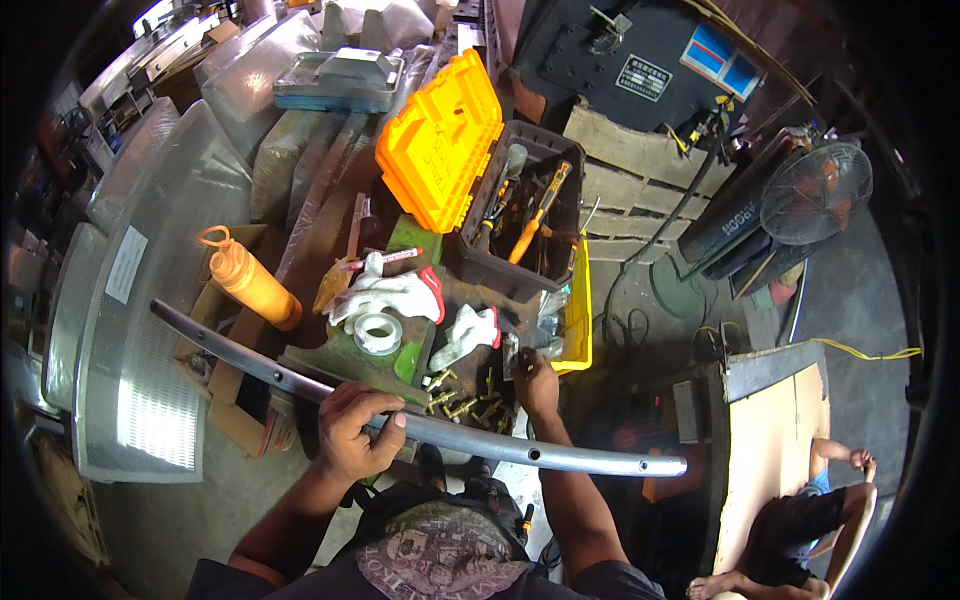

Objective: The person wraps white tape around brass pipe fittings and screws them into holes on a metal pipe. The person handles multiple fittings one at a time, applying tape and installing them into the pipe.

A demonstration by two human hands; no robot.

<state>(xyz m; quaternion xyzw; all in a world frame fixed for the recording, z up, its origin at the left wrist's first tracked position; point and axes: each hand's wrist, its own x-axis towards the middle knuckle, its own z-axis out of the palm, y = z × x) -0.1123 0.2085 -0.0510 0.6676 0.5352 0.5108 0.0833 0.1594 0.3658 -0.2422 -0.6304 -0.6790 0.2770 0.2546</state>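
My left hand (352, 432) is closed around a long, curved grey metal bar (560, 455) that runs across the view from the far left to the right, with holes near its right end. My right hand (536, 382) reaches over the bar to the edge of the green workbench (330, 355), its fingers pinched on a small metal piece next to a cluster of brass-coloured bolts (462, 402). What the fingers grip is too small to name.
On the bench lie white work gloves with red cuffs (395, 293), a tape roll (378, 332) and an orange bottle (250, 283). An open orange-lidded toolbox (500, 195) sits behind. A fan (815, 192) stands far right. Another person (800, 525) sits low right by a cardboard sheet (765, 440).
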